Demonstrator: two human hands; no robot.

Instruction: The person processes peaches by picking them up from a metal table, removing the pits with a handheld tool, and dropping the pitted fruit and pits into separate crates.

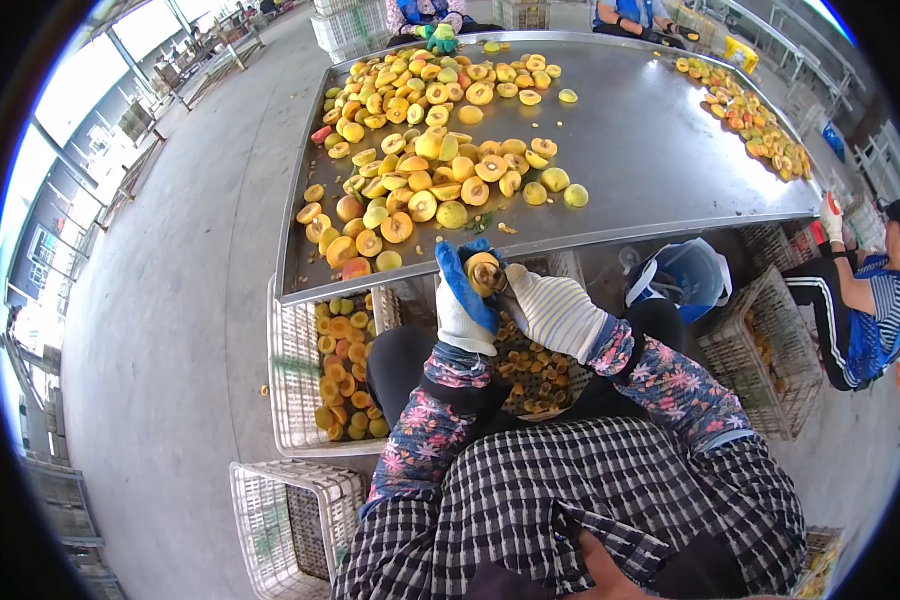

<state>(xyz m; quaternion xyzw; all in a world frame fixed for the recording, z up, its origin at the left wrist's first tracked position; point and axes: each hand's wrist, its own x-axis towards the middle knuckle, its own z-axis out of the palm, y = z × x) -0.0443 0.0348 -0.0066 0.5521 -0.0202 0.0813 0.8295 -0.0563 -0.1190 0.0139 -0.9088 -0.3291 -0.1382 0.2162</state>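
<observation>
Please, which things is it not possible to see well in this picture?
All in the head view:
What the right hand grips, if anything: hidden by its own fingers.
The back of the held fruit: hidden by the left hand.
The far worker: head cut off by the top edge.

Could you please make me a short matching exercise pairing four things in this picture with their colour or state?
Things:
1. Left hand
2. Right hand
3. Table
4. Bucket

Descriptions:
A. Mostly blue
B. Wearing a striped glove
C. Holding a cut fruit
D. Shiny grey metal

Pairs: 1-C, 2-B, 3-D, 4-A
</observation>
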